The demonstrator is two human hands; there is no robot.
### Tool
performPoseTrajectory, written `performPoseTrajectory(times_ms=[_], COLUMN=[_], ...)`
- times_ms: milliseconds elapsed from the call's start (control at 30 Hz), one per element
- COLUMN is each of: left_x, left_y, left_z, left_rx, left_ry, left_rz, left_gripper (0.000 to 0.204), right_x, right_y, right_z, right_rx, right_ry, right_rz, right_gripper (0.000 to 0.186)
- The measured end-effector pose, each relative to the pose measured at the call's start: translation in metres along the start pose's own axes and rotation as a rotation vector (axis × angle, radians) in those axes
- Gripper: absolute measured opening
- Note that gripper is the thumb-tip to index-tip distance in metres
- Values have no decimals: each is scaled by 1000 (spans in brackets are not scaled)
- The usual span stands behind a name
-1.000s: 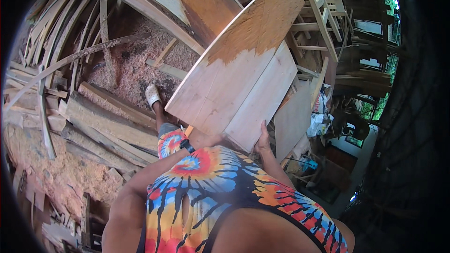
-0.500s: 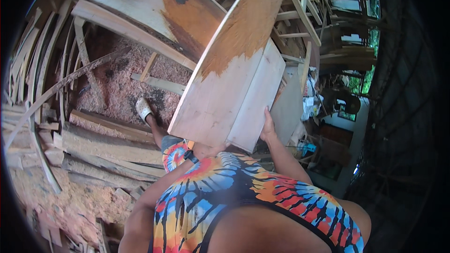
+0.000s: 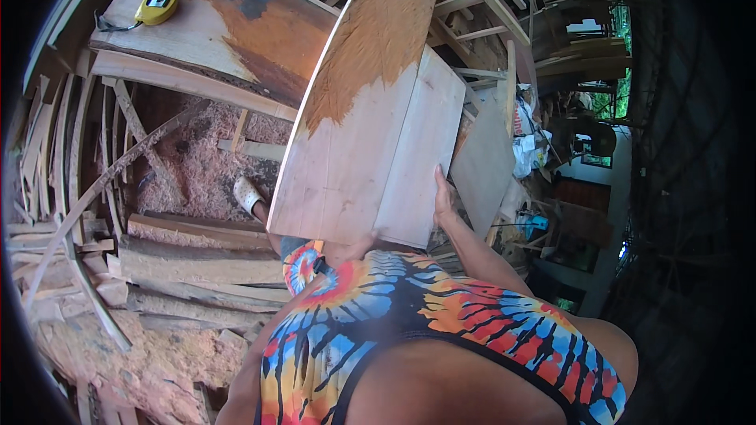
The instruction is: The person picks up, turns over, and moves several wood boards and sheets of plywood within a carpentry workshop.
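Observation:
A broad pale wooden panel (image 3: 339, 181) leans up in front of my body, its upper part stained with a brown-orange coat. A lengthwise seam runs down it. My right hand (image 3: 445, 198) grips its right edge, with the thumb showing and the other fingers hidden behind the wood. At the lower edge, close to my waist, my left hand (image 3: 350, 251) holds the panel from below; its fingers are mostly covered. Beyond the panel's left side lies a workbench board (image 3: 197, 39) with similar brown and dark patches. A yellow tape measure (image 3: 157, 4) rests on that board.
Wood shavings (image 3: 209, 142) cover the ground below the bench. Stacked rough planks (image 3: 197, 264) lie to my left, with long offcut strips (image 3: 71, 157) beyond them. Wooden frames (image 3: 488, 0) stand at the far right, near a grey board (image 3: 484, 161) and white sacks (image 3: 529, 149).
The view has shifted, so the bench and tape measure appear lower and further left. The panel sits slightly further left in the picture. Both hands keep their hold on it.

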State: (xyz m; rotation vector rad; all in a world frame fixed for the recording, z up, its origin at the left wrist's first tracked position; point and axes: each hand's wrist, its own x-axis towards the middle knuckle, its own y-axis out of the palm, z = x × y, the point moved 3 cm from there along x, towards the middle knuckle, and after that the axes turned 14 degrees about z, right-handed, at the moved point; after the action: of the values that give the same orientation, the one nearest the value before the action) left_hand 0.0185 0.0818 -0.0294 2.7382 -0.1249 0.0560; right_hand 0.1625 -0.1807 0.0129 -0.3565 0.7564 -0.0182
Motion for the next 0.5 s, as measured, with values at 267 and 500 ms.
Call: performPoseTrajectory(times_ms=[267,500], left_x=[-13,-34], left_y=[19,41], left_z=[-3,10], left_rx=[-414,-349], left_ry=[-250,-471], left_rz=[-213,-530], left_gripper=[41,19], right_x=[1,-26], right_y=[-20,-90], right_z=[-7,25], right_rx=[47,-606], right_ry=[-72,-87], right_rz=[145,436], right_gripper=[76,54])
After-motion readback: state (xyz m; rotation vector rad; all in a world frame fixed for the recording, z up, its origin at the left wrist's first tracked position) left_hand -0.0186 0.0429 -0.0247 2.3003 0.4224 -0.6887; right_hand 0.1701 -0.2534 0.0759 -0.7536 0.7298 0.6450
